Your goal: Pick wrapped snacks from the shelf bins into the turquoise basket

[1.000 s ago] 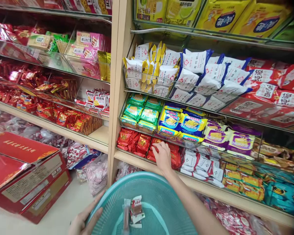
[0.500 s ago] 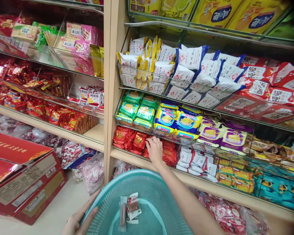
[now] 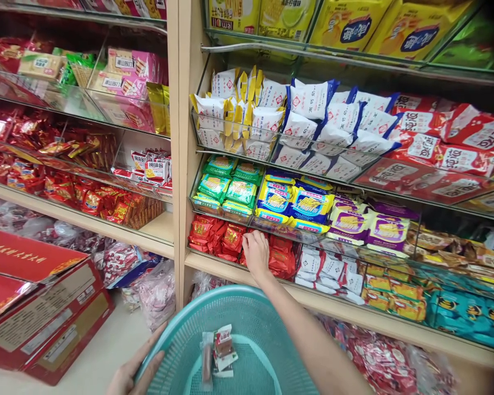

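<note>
My left hand grips the rim of a teal plastic basket at the bottom of the view. Inside the basket lie a small wrapped snack stick and a white-and-red snack packet. My right hand reaches over the basket into the lowest shelf bin, among red foil snack packets. Its fingers are bent down at the packets; the fingertips are partly hidden, and whether they hold one does not show.
Green cracker packs and blue-yellow packs fill the bin above. White-and-red packets sit to the right of the red ones. A red carton stands on the floor at left. A wooden post divides the shelves.
The view has shifted slightly. My right hand stays at the red packets with only a small movement, and my left hand still holds the basket.
</note>
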{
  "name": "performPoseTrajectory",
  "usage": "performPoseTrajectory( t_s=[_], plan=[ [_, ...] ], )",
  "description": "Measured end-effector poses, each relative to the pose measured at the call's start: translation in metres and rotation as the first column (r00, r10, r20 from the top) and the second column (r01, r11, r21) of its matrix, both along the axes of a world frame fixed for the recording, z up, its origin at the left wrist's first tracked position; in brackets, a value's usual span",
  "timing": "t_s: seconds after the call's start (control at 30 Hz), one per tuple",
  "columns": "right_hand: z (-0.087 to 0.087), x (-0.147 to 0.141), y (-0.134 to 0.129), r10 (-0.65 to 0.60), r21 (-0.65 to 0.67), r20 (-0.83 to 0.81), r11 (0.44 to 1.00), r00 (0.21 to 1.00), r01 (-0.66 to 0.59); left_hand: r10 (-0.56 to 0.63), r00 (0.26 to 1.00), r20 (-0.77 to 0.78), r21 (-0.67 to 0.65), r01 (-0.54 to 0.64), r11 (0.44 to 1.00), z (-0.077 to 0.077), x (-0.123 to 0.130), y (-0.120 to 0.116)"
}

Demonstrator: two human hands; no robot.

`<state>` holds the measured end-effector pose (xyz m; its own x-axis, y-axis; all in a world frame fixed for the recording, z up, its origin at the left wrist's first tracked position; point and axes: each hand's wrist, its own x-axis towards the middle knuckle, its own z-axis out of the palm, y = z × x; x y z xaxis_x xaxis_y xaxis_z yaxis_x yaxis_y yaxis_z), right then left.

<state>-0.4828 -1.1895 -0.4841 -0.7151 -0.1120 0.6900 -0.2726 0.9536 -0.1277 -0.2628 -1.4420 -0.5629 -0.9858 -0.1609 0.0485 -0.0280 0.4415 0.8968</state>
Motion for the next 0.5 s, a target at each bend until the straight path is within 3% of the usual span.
performPoseTrajectory(
  t_s=[0.3,0.5],
  plan=[
    [0.019,0.014,0.003,0.046,-0.045,-0.031,0.998,0.998,-0.047,0.002,1.000,-0.013,0.008,-0.002,1.000,0.007,0.003,0.005],
    [0.054,0.068,0.022,0.127,-0.118,-0.035,0.985,0.991,-0.130,0.008,1.000,-0.014,-0.015,-0.008,1.000,0.015,0.007,0.010]
  ],
)
